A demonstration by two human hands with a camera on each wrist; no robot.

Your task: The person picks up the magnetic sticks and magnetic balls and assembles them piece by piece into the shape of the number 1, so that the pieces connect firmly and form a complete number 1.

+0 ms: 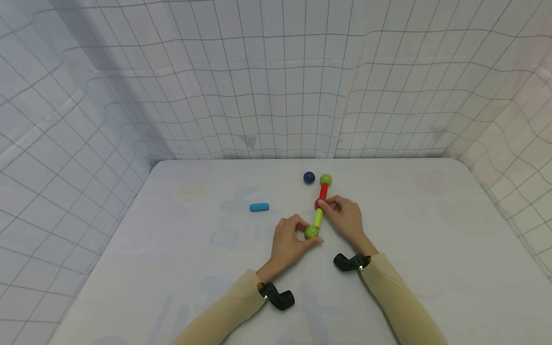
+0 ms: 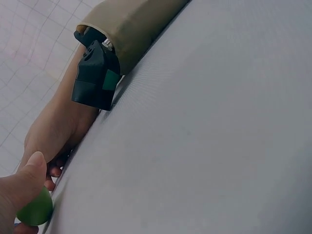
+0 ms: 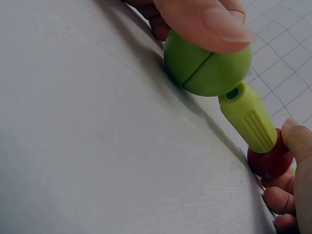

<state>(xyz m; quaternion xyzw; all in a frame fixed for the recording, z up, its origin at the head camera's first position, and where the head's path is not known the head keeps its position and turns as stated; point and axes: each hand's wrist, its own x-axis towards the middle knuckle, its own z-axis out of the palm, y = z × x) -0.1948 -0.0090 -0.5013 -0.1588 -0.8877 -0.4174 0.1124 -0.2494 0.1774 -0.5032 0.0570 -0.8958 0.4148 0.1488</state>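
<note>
My left hand (image 1: 290,243) pinches a green ball (image 1: 311,232) between thumb and fingers at the near end of a short chain. A yellow-green rod (image 1: 318,218) runs from that ball to a red ball (image 1: 320,203), which my right hand (image 1: 347,219) grips with thumb and fingers. Beyond it a red rod (image 1: 324,191) leads to another green ball (image 1: 326,179) at the far end. In the right wrist view, the yellow-green rod (image 3: 249,119) shows grooves and a holed end right at the green ball (image 3: 207,68). The left wrist view has the green ball (image 2: 36,208) partly hidden behind the thumb.
A dark blue ball (image 1: 309,178) lies just left of the chain's far end. Farther left lies a blue rod (image 1: 259,207). White gridded curtains (image 1: 276,81) hang behind and beside the white table (image 1: 431,215). Each wrist wears a black camera band (image 1: 276,296).
</note>
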